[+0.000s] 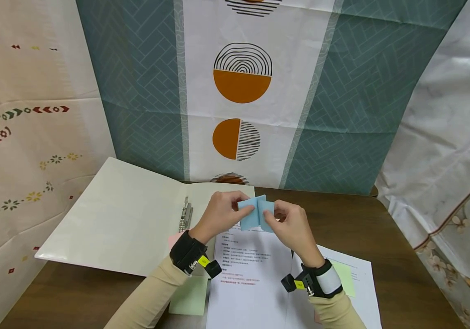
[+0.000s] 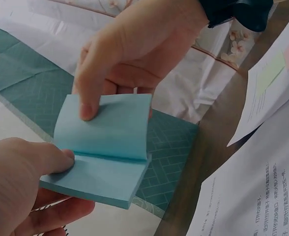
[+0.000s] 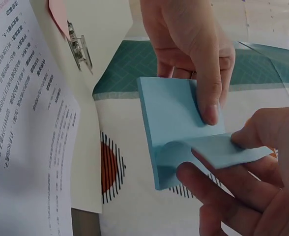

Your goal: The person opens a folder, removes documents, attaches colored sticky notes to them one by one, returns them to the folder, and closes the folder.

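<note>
A pad of light blue sticky notes is held up above the printed papers. My left hand grips it, thumb on its face and fingers behind. The top sheet is bent up from the pad along a crease, one edge still joined. My right hand pinches that lifted sheet between thumb and fingers. In the right wrist view the sheet curls away from the pad's face, and the pad's thick edge shows at the left. Parts of the fingers behind the pad are hidden.
A white ring binder lies opened at the left, its metal clip showing. Printed sheets lie below the hands. Green sticky notes and a pink one are near the papers. The brown table extends right, with patterned cloth behind.
</note>
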A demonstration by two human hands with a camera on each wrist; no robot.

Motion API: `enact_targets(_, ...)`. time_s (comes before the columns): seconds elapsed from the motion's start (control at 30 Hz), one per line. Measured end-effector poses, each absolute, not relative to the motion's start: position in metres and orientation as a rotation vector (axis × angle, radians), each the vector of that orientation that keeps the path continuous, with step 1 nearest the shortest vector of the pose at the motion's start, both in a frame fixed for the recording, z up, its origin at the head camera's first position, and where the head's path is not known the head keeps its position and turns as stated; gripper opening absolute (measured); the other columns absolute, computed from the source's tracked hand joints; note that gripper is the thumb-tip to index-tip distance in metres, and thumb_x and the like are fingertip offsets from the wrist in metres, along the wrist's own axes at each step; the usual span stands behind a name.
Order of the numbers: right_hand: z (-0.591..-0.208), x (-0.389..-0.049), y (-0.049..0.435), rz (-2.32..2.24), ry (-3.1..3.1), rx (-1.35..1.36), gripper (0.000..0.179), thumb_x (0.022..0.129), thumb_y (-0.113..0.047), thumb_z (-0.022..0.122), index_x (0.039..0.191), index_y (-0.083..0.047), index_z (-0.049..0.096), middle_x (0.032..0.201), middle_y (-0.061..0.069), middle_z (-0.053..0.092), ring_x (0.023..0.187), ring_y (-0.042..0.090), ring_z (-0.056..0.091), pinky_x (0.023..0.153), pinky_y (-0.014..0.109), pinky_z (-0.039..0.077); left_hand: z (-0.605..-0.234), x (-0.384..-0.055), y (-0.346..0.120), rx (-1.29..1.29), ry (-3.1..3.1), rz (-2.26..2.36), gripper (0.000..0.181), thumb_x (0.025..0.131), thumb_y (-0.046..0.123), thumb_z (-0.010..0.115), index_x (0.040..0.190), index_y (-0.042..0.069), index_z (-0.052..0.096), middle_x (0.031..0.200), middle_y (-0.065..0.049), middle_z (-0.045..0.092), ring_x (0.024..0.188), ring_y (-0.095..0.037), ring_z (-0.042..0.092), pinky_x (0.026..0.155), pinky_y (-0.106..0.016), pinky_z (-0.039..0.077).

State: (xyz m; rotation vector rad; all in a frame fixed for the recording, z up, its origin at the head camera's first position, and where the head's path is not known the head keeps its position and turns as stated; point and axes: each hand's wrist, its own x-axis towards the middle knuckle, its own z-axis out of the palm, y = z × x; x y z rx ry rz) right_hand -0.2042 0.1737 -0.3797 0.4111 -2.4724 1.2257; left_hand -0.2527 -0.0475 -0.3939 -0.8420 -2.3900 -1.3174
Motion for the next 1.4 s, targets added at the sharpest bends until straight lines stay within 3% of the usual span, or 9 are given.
enact_targets(0.23,-0.377,-0.205,0.177,1.262,-2.406,0.29,0.01,0.098,0.001,0.077,0.089,0.0,0.082,0.084,0.017,0.084,0.072,0.011,0.073,0.07,0.02,0.056,-0.39,-0.258,-0.054,-0.823,-2.385,-1.378,0.013,0.098,0.012,0.086,0.107,0.002,0.086,0.094,-0.011,0.084,0.076,-0.012,0.062,0.069,-0.019,0.05)
enact_targets(0.47,-0.374,-0.206,0.179,1.266,-2.412,0.214,0.01,0.098,0.0,0.078,0.09,0.002,0.082,0.091,0.021,0.084,0.079,0.023,0.081,0.075,0.017,0.057,-0.386,-0.26,-0.061,-0.766,-2.434,-1.462,0.013,0.099,0.012,0.085,0.108,0.002,0.086,0.101,-0.013,0.084,0.082,-0.015,0.066,0.073,-0.02,0.055)
enact_targets(0.8,-0.373,-0.206,0.184,1.243,-2.407,0.205,0.032,0.098,0.0,0.079,0.069,-0.004,0.066,0.076,0.013,0.078,0.077,0.025,0.079,0.073,0.024,0.055,-0.384,-0.26,-0.066,-0.747,-2.478,-1.46,0.013,0.101,0.013,0.084,0.11,0.003,0.085,0.1,-0.013,0.08,0.082,-0.015,0.062,0.069,-0.02,0.051)
enact_targets(1.1,-0.371,-0.206,0.19,1.241,-2.415,0.192,0.035,0.099,-0.001,0.078,0.067,-0.003,0.063,0.072,0.015,0.077,0.068,0.01,0.068,0.065,0.026,0.049,-0.379,-0.261,-0.072,-0.73,-2.477,-1.447,0.013,0.101,0.012,0.084,0.11,0.003,0.085,0.101,-0.012,0.08,0.082,-0.017,0.064,0.072,-0.023,0.051)
enact_targets(1.3,-0.366,-0.206,0.203,1.241,-2.385,0.114,0.014,0.1,-0.001,0.075,0.089,0.007,0.08,0.091,0.027,0.083,0.069,-0.005,0.066,0.067,0.017,0.052,-0.374,-0.267,-0.089,-0.666,-2.453,-1.443,0.016,0.102,0.012,0.083,0.113,0.0,0.084,0.106,-0.017,0.084,0.085,-0.021,0.067,0.073,-0.024,0.053)
enact_targets(1.4,-0.363,-0.207,0.212,1.221,-2.351,0.062,0.014,0.1,0.0,0.075,0.094,0.011,0.081,0.096,0.031,0.083,0.07,-0.014,0.063,0.068,0.011,0.05,-0.37,-0.269,-0.1,-0.577,-2.446,-1.481,0.017,0.103,0.011,0.081,0.115,-0.001,0.083,0.108,-0.02,0.085,0.085,-0.025,0.065,0.068,-0.024,0.052)
